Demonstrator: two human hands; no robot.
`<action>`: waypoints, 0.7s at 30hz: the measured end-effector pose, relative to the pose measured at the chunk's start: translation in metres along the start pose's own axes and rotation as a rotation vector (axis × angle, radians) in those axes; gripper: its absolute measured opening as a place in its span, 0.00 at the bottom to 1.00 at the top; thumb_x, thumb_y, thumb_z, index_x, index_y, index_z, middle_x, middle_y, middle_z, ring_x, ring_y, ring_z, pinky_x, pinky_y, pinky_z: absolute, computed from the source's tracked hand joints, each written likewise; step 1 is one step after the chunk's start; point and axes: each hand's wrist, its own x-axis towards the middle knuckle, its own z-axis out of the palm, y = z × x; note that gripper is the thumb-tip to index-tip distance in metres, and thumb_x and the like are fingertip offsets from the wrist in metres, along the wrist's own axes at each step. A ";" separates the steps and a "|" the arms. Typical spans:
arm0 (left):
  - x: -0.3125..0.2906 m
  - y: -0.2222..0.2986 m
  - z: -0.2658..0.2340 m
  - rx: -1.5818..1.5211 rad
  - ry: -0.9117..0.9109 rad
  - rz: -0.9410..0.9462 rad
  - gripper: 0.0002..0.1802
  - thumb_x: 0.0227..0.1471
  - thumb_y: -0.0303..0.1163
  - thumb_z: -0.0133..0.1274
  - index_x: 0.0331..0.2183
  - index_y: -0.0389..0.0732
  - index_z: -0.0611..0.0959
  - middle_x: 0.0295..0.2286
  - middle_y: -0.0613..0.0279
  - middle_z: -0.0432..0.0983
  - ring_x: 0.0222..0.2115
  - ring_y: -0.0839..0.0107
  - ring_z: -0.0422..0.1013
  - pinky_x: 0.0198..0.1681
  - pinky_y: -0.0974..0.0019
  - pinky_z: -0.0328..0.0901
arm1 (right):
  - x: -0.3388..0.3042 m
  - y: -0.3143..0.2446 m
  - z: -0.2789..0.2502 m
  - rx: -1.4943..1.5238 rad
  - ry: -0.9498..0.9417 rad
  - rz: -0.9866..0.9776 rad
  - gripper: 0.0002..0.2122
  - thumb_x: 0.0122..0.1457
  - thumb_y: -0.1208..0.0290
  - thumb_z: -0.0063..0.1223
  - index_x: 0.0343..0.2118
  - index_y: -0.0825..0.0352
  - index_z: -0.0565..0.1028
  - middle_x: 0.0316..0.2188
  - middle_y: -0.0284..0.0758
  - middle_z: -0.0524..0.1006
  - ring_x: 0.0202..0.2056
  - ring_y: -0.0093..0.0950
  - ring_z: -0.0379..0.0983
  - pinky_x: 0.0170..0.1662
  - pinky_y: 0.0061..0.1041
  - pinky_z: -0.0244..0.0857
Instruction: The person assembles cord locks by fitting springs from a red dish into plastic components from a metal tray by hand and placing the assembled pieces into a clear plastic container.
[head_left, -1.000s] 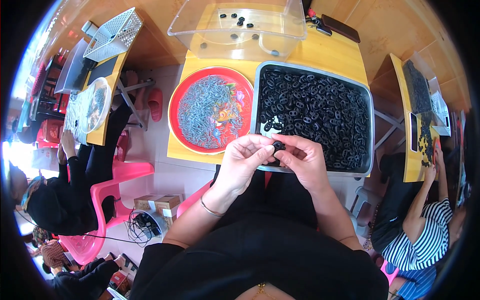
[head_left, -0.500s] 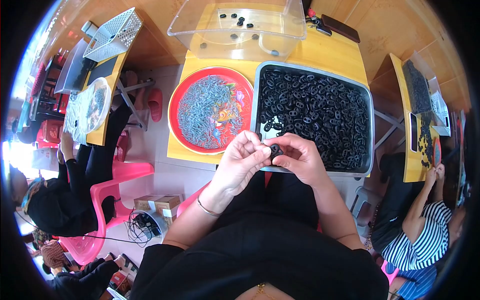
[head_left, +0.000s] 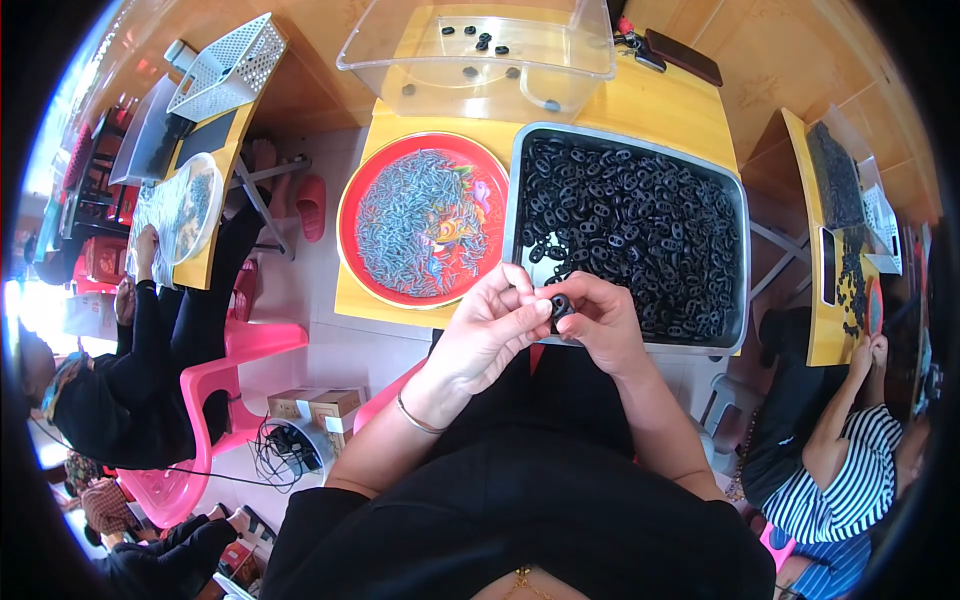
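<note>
Between my fingers, just in front of the metal tray, is a small black two-holed piece (head_left: 560, 305). My right hand (head_left: 607, 318) pinches it between thumb and bent fingers. My left hand (head_left: 495, 325) is closed too, its thumb and forefinger pressed together against the piece's left side; whatever small thing they grip is hidden. The metal tray (head_left: 745, 290) holds many similar black pieces, with a bare patch near its front left corner. Left of it, a round red plate (head_left: 351, 200) carries a heap of small silvery screws (head_left: 405, 225).
A clear plastic bin (head_left: 430, 88) with several black pieces stands at the back of the yellow table (head_left: 690, 115). Keys and a dark phone-like case (head_left: 683, 57) lie back right. Co-workers sit at tables on both sides. A pink chair (head_left: 245, 345) stands left.
My hands and the black piece have shifted slightly right, and the piece has turned to show a hole. At the left table, a co-worker's hand has moved up onto the tabletop.
</note>
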 end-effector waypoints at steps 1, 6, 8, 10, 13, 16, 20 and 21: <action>0.000 0.000 0.001 -0.002 0.003 -0.006 0.06 0.49 0.22 0.49 0.28 0.41 0.68 0.26 0.63 0.71 0.26 0.77 0.69 0.31 0.76 0.66 | 0.000 0.001 0.000 0.002 0.002 -0.012 0.14 0.46 0.71 0.59 0.37 0.67 0.75 0.23 0.22 0.65 0.23 0.10 0.57 0.25 0.11 0.51; -0.002 0.002 0.001 0.013 0.010 -0.012 0.06 0.49 0.22 0.49 0.27 0.40 0.68 0.26 0.62 0.72 0.26 0.77 0.69 0.31 0.76 0.66 | 0.000 0.002 0.002 -0.013 -0.001 -0.044 0.12 0.46 0.72 0.59 0.36 0.67 0.75 0.24 0.23 0.67 0.24 0.11 0.60 0.27 0.10 0.54; -0.002 0.001 0.001 0.011 -0.003 -0.015 0.06 0.49 0.22 0.49 0.27 0.41 0.68 0.26 0.62 0.72 0.26 0.77 0.69 0.31 0.76 0.67 | 0.000 0.001 0.007 0.104 0.012 -0.049 0.12 0.47 0.73 0.58 0.35 0.68 0.75 0.24 0.24 0.68 0.25 0.12 0.63 0.28 0.11 0.58; -0.003 0.000 0.003 0.017 0.000 -0.006 0.06 0.49 0.22 0.49 0.27 0.41 0.68 0.26 0.62 0.72 0.26 0.77 0.70 0.31 0.76 0.67 | -0.001 0.003 0.006 0.068 0.029 -0.070 0.12 0.47 0.74 0.58 0.35 0.69 0.75 0.25 0.25 0.68 0.26 0.12 0.64 0.29 0.11 0.59; -0.005 -0.002 0.005 0.034 0.016 0.021 0.06 0.49 0.22 0.49 0.27 0.40 0.68 0.25 0.62 0.72 0.26 0.76 0.70 0.31 0.76 0.67 | -0.001 0.008 0.006 0.028 0.051 -0.110 0.12 0.47 0.74 0.57 0.36 0.69 0.74 0.26 0.26 0.69 0.27 0.13 0.65 0.30 0.12 0.60; -0.003 0.000 0.004 0.043 0.036 0.039 0.06 0.49 0.22 0.49 0.27 0.40 0.68 0.25 0.61 0.72 0.26 0.75 0.71 0.31 0.76 0.68 | 0.000 0.006 0.007 0.051 0.044 -0.075 0.12 0.49 0.74 0.56 0.37 0.70 0.73 0.26 0.27 0.70 0.26 0.13 0.66 0.29 0.12 0.60; 0.001 0.002 0.004 0.017 0.010 0.052 0.05 0.49 0.22 0.48 0.28 0.40 0.68 0.25 0.60 0.72 0.26 0.74 0.71 0.32 0.75 0.68 | 0.002 0.004 0.006 0.219 0.008 0.011 0.13 0.50 0.73 0.54 0.39 0.70 0.72 0.25 0.26 0.70 0.25 0.13 0.64 0.28 0.12 0.60; 0.001 0.002 0.004 0.018 0.008 0.053 0.05 0.49 0.22 0.48 0.28 0.40 0.68 0.25 0.60 0.72 0.26 0.74 0.71 0.32 0.75 0.68 | 0.002 0.004 0.005 0.218 0.007 0.009 0.13 0.50 0.73 0.54 0.39 0.70 0.72 0.25 0.26 0.70 0.25 0.13 0.64 0.28 0.12 0.60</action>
